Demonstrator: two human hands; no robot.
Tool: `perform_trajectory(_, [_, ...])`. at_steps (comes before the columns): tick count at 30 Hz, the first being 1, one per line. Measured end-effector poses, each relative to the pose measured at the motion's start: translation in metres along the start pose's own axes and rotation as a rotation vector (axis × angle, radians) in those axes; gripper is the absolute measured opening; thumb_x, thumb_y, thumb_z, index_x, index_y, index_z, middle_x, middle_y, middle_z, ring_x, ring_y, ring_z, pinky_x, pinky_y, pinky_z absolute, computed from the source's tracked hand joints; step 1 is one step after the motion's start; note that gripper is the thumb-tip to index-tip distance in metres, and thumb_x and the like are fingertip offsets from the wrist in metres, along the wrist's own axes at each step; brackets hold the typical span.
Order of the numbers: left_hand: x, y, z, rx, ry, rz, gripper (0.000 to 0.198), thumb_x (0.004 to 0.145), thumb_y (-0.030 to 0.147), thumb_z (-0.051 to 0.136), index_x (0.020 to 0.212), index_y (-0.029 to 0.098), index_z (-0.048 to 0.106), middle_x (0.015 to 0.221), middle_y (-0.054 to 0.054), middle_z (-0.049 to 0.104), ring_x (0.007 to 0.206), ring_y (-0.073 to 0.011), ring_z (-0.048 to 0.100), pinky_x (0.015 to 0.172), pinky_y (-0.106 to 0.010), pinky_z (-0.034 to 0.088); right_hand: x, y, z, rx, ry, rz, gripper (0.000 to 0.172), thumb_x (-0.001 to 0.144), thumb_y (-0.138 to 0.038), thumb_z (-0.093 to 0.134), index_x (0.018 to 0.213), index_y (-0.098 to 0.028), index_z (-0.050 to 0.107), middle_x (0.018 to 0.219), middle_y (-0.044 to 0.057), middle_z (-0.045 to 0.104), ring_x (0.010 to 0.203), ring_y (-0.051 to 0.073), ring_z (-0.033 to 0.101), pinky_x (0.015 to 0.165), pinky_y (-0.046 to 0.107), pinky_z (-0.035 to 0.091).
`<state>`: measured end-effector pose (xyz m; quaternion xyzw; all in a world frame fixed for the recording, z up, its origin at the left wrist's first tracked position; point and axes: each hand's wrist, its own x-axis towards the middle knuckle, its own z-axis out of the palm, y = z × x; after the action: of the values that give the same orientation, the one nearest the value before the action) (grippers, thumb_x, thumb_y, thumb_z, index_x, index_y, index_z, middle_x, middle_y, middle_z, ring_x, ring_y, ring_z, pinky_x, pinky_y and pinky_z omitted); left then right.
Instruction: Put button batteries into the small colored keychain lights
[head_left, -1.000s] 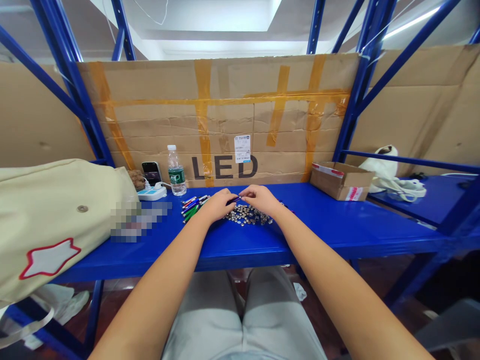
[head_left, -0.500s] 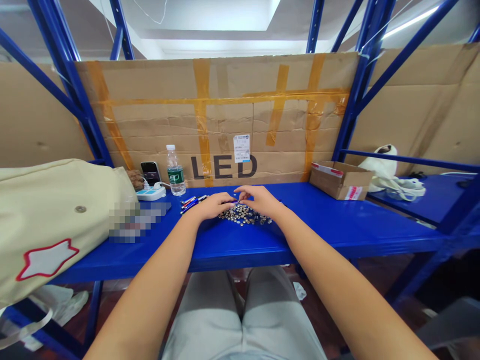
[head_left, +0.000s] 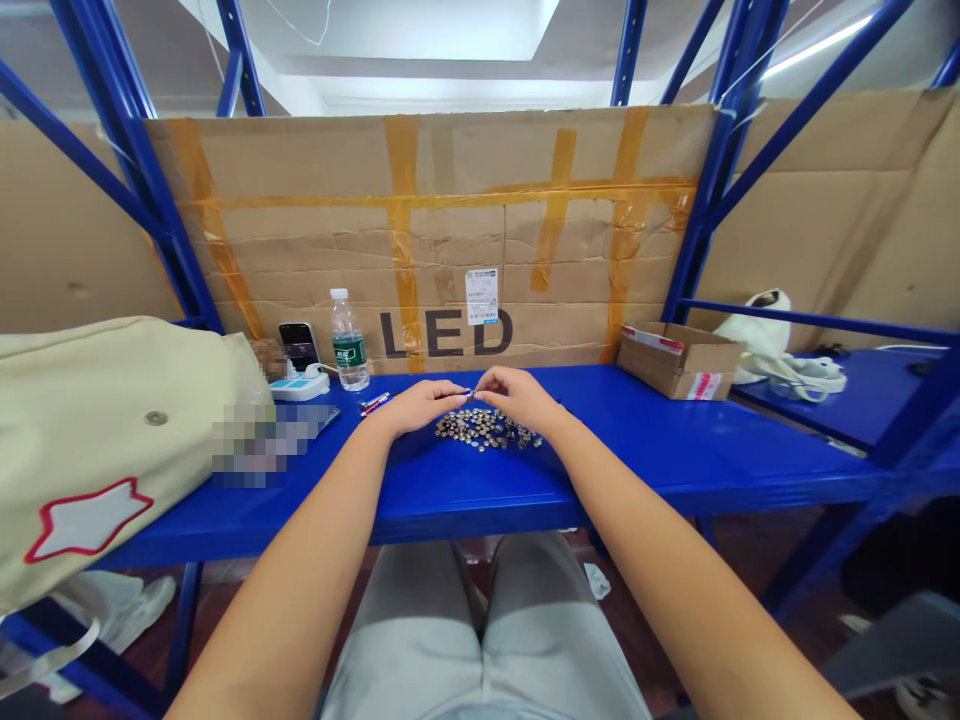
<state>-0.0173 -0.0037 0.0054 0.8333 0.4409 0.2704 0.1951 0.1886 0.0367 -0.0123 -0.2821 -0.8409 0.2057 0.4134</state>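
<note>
A taped cardboard panel (head_left: 337, 240) stands along the back edge of the blue worktop (head_left: 637, 440). A cream bag (head_left: 150, 380) covers the left end, overhanging the front edge; a pixelated patch hides whatever lies beside it. An open carton (head_left: 679, 360) sits toward the back right corner. Around the middle, the left hand (head_left: 420, 405) and right hand (head_left: 517, 395) meet. A water bottle (head_left: 350, 345), phone (head_left: 298, 345) and white power strip (head_left: 300, 385) crowd the back left. Small metal pieces (head_left: 484, 428) lie scattered between the hands and the front edge. The left hand and forearm partly block some pens (head_left: 375, 403). Both hands' fingertips pinch a slim bluish piece (head_left: 471, 393) above the worktop's middle.
</note>
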Motion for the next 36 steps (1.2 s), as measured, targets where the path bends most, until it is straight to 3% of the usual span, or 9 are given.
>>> perform_trajectory(6, [0.000,-0.003,0.000,0.094,0.003,0.038,0.038,0.088,0.043,0.049,0.113,0.019,0.065,0.116,-0.004,0.066,0.106,-0.0187,0.059,0.098,-0.031,0.041,-0.003,-0.004,-0.005,-0.233,-0.109,-0.157,0.018,0.087,-0.031,0.050,0.088,-0.018,0.062,0.085,0.004,0.066,0.077,0.014,0.056,0.073,0.026,0.040])
perform_trajectory(9, [0.002,-0.006,0.002,0.159,0.050,0.090,0.035,0.089,0.042,0.047,0.110,0.021,0.066,0.111,-0.004,0.067,0.103,-0.0186,0.059,0.096,-0.031,0.042,-0.003,-0.005,-0.003,-0.238,-0.130,-0.147,0.020,0.090,-0.031,0.045,0.085,-0.018,0.060,0.082,0.002,0.064,0.076,0.013,0.055,0.073,0.025,0.039])
perform_trajectory(15, [0.008,-0.003,0.010,0.454,0.198,0.254,0.029,0.093,0.032,0.044,0.106,0.020,0.067,0.099,-0.007,0.065,0.096,-0.0186,0.058,0.089,-0.031,0.044,-0.003,0.000,0.002,0.206,-0.170,0.173,0.022,0.086,-0.036,0.048,0.072,-0.020,0.045,0.054,-0.006,0.046,0.050,0.009,0.041,0.054,0.022,0.034])
perform_trajectory(18, [0.008,0.004,0.013,0.663,0.236,0.262,0.028,0.093,0.030,0.043,0.108,0.021,0.066,0.100,-0.009,0.065,0.096,-0.0210,0.056,0.086,-0.035,0.042,-0.002,0.001,0.003,0.542,-0.258,0.351,0.022,0.085,-0.038,0.048,0.074,-0.022,0.040,0.049,-0.009,0.038,0.041,0.007,0.028,0.046,0.020,0.027])
perform_trajectory(21, [0.009,0.007,0.016,0.744,0.271,0.238,0.029,0.093,0.031,0.043,0.108,0.020,0.066,0.101,-0.010,0.064,0.097,-0.0233,0.055,0.086,-0.037,0.040,-0.002,0.001,0.004,0.626,-0.309,0.421,0.019,0.088,-0.036,0.042,0.076,-0.022,0.040,0.047,-0.010,0.034,0.039,0.008,0.023,0.044,0.020,0.024])
perform_trajectory(23, [0.011,0.003,0.018,0.663,0.271,0.226,0.029,0.093,0.031,0.044,0.107,0.019,0.066,0.101,-0.010,0.064,0.096,-0.0218,0.056,0.087,-0.035,0.042,-0.001,0.001,0.005,0.463,-0.275,0.377,0.024,0.091,-0.037,0.035,0.074,-0.021,0.042,0.046,-0.008,0.035,0.040,0.009,0.026,0.046,0.022,0.028])
perform_trajectory(29, [0.013,-0.009,0.016,0.241,0.217,0.167,0.031,0.090,0.037,0.048,0.105,0.020,0.069,0.104,-0.005,0.067,0.099,-0.0185,0.060,0.093,-0.030,0.044,-0.002,-0.002,0.000,-0.363,-0.075,-0.039,0.037,0.095,-0.040,0.033,0.073,-0.019,0.053,0.074,0.003,0.062,0.070,0.015,0.053,0.066,0.025,0.035])
perform_trajectory(33, [0.010,-0.008,0.014,0.147,0.175,0.138,0.035,0.089,0.041,0.049,0.109,0.020,0.068,0.109,-0.004,0.068,0.103,-0.0198,0.060,0.095,-0.030,0.043,-0.004,-0.007,-0.004,-0.616,-0.055,-0.032,0.032,0.096,-0.040,0.034,0.089,-0.020,0.058,0.083,0.006,0.066,0.074,0.017,0.056,0.064,0.025,0.031])
perform_trajectory(36, [0.010,-0.010,0.015,0.179,0.203,0.189,0.033,0.090,0.041,0.049,0.107,0.020,0.068,0.106,-0.005,0.068,0.100,-0.0194,0.060,0.093,-0.031,0.044,-0.003,-0.010,-0.001,-0.648,-0.065,-0.026,0.031,0.096,-0.036,0.034,0.085,-0.019,0.059,0.081,0.006,0.066,0.073,0.016,0.056,0.064,0.024,0.031])
